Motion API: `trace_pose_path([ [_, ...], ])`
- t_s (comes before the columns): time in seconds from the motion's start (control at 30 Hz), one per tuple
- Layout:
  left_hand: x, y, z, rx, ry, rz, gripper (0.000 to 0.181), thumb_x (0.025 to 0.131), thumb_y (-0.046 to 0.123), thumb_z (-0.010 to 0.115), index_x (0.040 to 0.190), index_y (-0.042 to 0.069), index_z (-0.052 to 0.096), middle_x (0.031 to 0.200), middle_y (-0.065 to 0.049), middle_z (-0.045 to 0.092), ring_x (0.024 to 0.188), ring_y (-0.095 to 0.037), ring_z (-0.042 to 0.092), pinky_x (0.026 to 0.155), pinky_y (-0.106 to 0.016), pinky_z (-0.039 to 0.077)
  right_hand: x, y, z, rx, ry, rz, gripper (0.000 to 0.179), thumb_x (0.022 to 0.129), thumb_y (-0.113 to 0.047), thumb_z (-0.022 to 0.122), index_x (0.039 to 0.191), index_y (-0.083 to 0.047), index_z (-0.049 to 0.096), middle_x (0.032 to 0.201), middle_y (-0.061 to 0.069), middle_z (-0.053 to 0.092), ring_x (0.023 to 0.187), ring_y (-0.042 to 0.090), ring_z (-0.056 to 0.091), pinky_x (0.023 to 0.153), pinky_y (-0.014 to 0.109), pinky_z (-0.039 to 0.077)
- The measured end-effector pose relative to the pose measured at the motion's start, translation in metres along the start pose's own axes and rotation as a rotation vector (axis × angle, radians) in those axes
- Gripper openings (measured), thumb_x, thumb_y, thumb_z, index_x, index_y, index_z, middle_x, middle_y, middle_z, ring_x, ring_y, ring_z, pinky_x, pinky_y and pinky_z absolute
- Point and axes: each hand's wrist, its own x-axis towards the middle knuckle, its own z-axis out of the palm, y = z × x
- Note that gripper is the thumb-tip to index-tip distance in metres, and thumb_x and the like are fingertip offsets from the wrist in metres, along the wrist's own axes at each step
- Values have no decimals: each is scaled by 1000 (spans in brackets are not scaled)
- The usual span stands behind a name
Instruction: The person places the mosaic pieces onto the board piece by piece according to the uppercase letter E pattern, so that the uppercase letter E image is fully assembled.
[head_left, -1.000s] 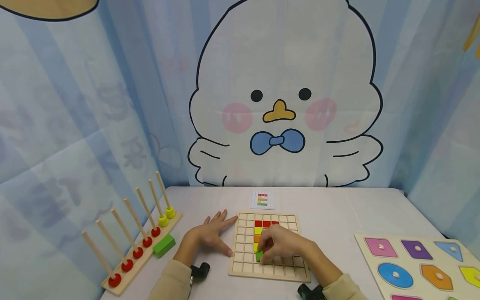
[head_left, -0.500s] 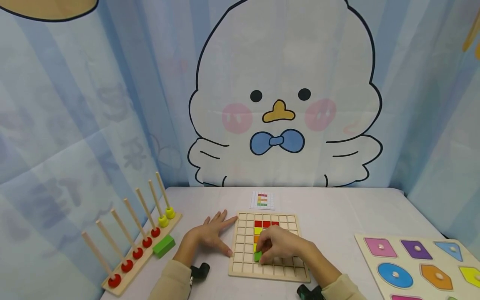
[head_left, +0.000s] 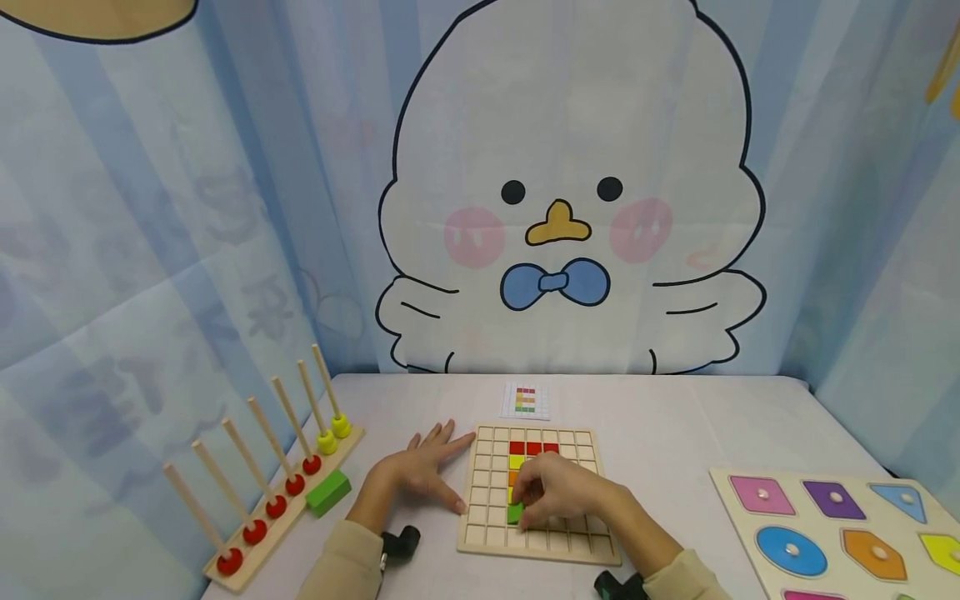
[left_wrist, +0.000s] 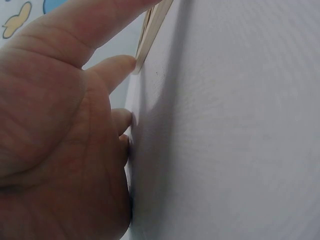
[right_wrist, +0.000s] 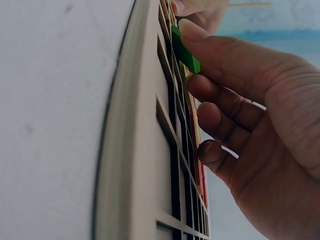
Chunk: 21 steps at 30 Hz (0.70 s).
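Note:
A wooden grid board (head_left: 540, 556) lies on the white table in the head view. Red blocks (head_left: 533, 447) form a short row in it, with a yellow block (head_left: 516, 461) and an orange block (head_left: 513, 477) in the column below. At that column's lower end, the right hand (head_left: 566, 490) pinches a small green block (head_left: 514, 514) at the grid. In the right wrist view the thumb lies against this green block (right_wrist: 185, 50), the other fingers curled close over the board. The left hand (head_left: 423, 467) rests spread on the table, thumb and index fingertips at the board's left edge.
On the left stands a wooden peg rack (head_left: 252, 553) with red and yellow beads, a larger green block (head_left: 327, 492) beside it. A small pattern card (head_left: 526, 401) lies behind the board. A knobbed shape puzzle (head_left: 817, 508) lies at right. A printed curtain hangs behind.
The small green block has shifted slightly left under the right fingertips, and more of it shows. The left hand has stayed where it was.

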Motion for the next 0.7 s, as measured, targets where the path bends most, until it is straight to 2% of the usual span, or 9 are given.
trace_pose_path([
  [0.37, 1, 0, -1, 5, 0, -6, 120, 68, 64, 90, 166, 36, 26, 176, -15, 3, 163, -36, -2, 129, -64, 1, -2, -1, -4, -25, 8, -18, 26, 77, -24, 94, 97, -17, 78, 92, -5, 72, 81, 7, 60, 75, 21, 53],
  [0.7, 0, 2, 0, -2, 1, -13, 120, 67, 61, 91, 165, 35, 27, 176, -14, 3, 164, -35, -2, 129, -63, 0, -18, 6, -34, -57, 131, -15, 26, 84, -25, 88, 104, -13, 77, 92, -1, 70, 78, 11, 54, 68, 23, 47],
])
